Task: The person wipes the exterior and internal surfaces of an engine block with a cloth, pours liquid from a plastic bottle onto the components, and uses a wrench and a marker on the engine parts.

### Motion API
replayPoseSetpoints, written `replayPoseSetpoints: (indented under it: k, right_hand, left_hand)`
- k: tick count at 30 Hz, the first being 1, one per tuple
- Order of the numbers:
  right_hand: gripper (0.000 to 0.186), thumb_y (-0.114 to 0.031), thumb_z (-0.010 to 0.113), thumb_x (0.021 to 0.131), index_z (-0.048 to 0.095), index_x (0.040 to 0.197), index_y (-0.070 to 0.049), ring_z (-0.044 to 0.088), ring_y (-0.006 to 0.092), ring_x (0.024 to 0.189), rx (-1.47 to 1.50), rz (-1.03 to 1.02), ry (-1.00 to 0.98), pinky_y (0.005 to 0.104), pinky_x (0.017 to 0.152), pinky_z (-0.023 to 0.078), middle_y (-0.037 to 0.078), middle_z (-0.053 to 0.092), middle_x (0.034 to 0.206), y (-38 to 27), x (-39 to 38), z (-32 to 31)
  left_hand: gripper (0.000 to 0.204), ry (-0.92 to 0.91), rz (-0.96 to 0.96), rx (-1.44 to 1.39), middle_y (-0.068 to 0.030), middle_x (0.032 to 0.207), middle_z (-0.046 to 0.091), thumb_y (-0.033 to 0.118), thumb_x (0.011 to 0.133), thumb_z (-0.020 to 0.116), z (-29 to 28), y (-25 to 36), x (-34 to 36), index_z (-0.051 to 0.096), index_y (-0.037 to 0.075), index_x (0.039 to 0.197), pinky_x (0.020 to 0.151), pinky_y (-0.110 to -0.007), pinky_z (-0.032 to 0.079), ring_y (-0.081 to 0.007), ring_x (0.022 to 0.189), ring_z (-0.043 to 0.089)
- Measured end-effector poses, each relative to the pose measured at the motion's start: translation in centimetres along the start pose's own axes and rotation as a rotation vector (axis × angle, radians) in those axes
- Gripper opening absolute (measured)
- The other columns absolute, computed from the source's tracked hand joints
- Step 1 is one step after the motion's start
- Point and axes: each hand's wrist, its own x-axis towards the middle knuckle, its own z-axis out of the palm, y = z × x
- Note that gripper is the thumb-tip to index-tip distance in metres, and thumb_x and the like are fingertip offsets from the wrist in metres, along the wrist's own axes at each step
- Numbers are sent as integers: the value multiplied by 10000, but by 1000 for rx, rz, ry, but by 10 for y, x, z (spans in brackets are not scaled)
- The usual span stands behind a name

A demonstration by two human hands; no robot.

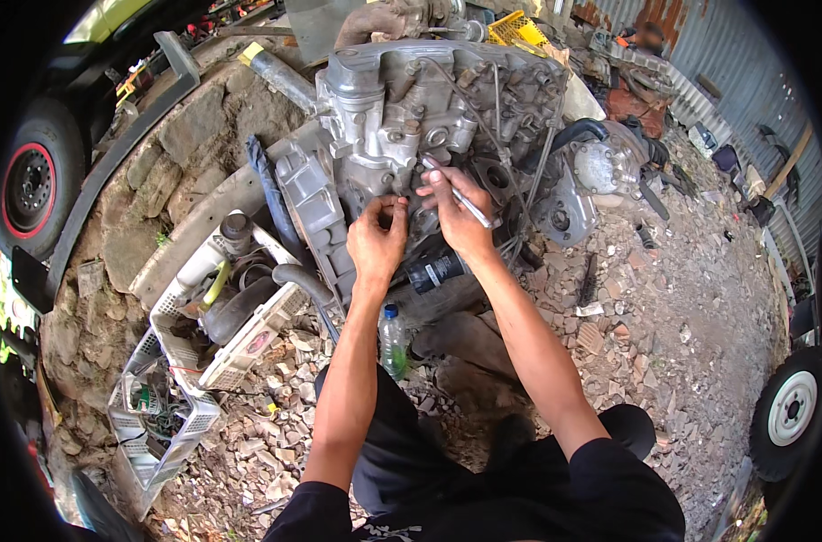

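Note:
A grey car engine (402,117) stands on stony ground in front of me. My right hand (456,212) grips a slim metal tool (465,200) whose tip rests on the engine's side. My left hand (377,239) is just to its left, fingers pinched against the engine block; whether it holds a small part I cannot tell. A black cylindrical part (436,269) sits just below both hands.
A white plastic crate (171,425) with hoses and parts lies at the left. A plastic bottle (392,341) stands between my knees. A stone kerb (158,163) runs at the left, with a red-rimmed wheel (30,185) beyond. Another white wheel (790,408) is at the right.

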Motion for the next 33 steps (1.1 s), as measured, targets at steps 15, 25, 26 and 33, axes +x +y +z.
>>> replayPoseSetpoints:
  k: [15,25,26,33]
  right_hand:
    - [558,-488,480,1031,665,864,12,644,125,632,11,283,-136,244,611,484,75,679,721,31,-64,-30]
    - [509,-428,494,1020,628,830,25,619,332,590,-308,260,-458,452,618,459,219,589,631,107,-178,3]
    - [486,-418,509,1013,658,833,8,636,379,652,-364,399,-554,455,657,476,224,623,674,101,-184,0]
    - [443,-439,555,990,728,872,-48,643,202,580,-362,667,-502,365,595,488,85,624,591,166,-236,-43]
  left_hand:
    - [548,-90,-125,29,-174,611,599,465,966,569,-9,-42,-11,645,-32,747,596,-377,451,-208,558,533]
    - [505,-118,-166,530,-233,801,680,515,964,502,4,-105,-90,649,34,920,734,-535,500,-470,805,645]
    - [469,-83,-180,543,-230,836,682,492,961,515,0,-126,-105,641,40,961,745,-536,505,-462,827,647]
    - [874,-239,-415,685,-250,1172,638,495,812,716,15,-225,-216,308,80,1463,920,-494,508,-423,1073,626]
